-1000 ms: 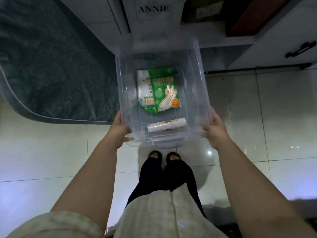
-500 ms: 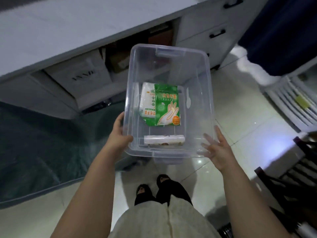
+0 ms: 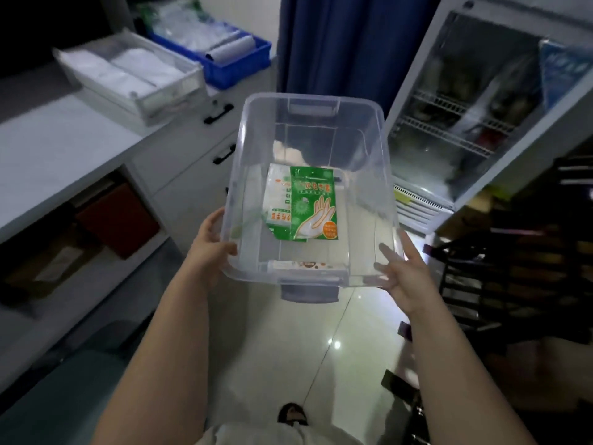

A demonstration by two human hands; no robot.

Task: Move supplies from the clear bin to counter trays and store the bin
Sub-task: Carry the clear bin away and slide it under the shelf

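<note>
Both hands are holding the bin (image 3: 313, 98) up in the middle of the frame, over the floor (image 3: 305, 348) and not resting on anything. Its long axis is pointing away from the person, toward the top of the frame.

The left hand (image 3: 211, 248) is gripping the near left corner with the thumb hooked over the rim. The right hand (image 3: 404, 274) is bracing the near right corner with its fingers (image 3: 385, 252) straight and spread.

Inside, 1 green glove pack (image 3: 314, 203) is lying on a white pack (image 3: 277, 194), and a tube (image 3: 308, 265) is lying along the near wall.

The counter (image 3: 57, 155) is running up the left side, with 2 trays at upper left: a clear tray (image 3: 170, 94) and a blue tray (image 3: 237, 70). So the left hand's side is nearer to them, and I'd guess the bin is needing to swing left. A glass-door fridge (image 3: 481, 107) is standing at upper right, so there's not loads of room.
</note>
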